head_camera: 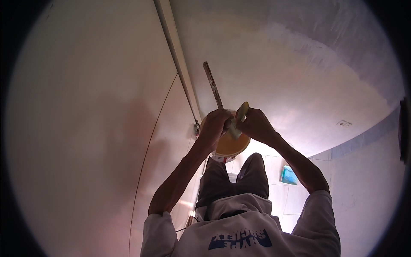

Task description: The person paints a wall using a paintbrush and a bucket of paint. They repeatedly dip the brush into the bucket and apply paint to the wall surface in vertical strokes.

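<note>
Both my hands are over a plastic bucket (pixel 231 146) with a yellowish inside and a printed outer wall. My left hand (pixel 215 123) is closed around the near end of a long, narrow, stained tool (pixel 213 84), which points away from me along the wall. It looks like a blade or strip seen nearly edge-on. In my right hand (pixel 257 123) is a hand tool with a yellow-green handle (pixel 244 110). Its pale flat end (pixel 235 131) hangs over the bucket, close to my left fingers. Whether the two tools touch cannot be told.
A pale wall with uneven coating (pixel 289 70) rises in front of me. To the left runs a smooth panel (pixel 80 112), bordered by a long straight trim (pixel 175 48). A socket box (pixel 344 123) sits in the wall. On the tiled floor (pixel 279 200) lies a blue-green package (pixel 289 175).
</note>
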`<state>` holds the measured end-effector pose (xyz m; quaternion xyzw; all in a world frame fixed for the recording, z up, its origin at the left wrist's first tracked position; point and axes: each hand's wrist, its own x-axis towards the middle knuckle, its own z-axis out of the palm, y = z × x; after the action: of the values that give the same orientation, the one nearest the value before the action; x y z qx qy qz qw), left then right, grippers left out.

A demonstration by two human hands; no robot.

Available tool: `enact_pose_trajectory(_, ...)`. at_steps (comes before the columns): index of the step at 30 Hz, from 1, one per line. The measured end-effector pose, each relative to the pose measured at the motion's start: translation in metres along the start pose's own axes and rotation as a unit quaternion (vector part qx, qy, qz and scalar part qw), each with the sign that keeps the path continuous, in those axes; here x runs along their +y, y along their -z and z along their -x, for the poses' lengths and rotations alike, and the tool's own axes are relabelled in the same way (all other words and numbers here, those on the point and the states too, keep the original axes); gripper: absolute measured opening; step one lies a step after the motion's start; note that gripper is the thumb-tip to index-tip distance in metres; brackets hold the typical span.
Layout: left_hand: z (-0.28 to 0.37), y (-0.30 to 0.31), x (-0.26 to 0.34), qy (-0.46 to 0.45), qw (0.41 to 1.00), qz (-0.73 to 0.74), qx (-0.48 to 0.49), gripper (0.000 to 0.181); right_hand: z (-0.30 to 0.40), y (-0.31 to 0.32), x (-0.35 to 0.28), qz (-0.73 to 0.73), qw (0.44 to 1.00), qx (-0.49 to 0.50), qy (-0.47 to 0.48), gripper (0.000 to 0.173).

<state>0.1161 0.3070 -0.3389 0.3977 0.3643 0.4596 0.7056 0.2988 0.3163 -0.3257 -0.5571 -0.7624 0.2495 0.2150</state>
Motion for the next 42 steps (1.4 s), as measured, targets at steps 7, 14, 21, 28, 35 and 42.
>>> enact_pose_trajectory(7,-0.003,0.000,0.005,0.022,1.000,0.005,0.005,0.022,-0.010,-0.045,0.021,-0.019,0.992,-0.125,0.019,0.032)
enact_pose_trajectory(14,0.003,0.001,0.014,0.022,1.000,-0.015,-0.004,0.024,-0.036,-0.128,0.086,0.041,0.983,-0.090,0.153,0.027)
enact_pose_trajectory(21,0.009,0.000,0.019,0.023,0.998,-0.045,-0.031,0.023,-0.023,-0.094,0.054,0.102,0.981,-0.097,0.137,0.030)
enact_pose_trajectory(28,0.011,-0.002,0.018,0.016,0.999,-0.006,-0.033,0.029,0.004,-0.012,-0.006,-0.020,0.997,-0.058,-0.043,0.030)
enact_pose_trajectory(35,-0.004,-0.007,0.013,0.037,0.999,-0.003,-0.016,0.030,0.014,-0.048,0.027,0.061,0.991,-0.103,0.064,0.033)
enact_pose_trajectory(42,0.002,-0.007,0.014,0.049,0.998,0.029,-0.011,0.029,0.026,-0.007,0.029,-0.181,0.983,0.000,-0.033,0.023)
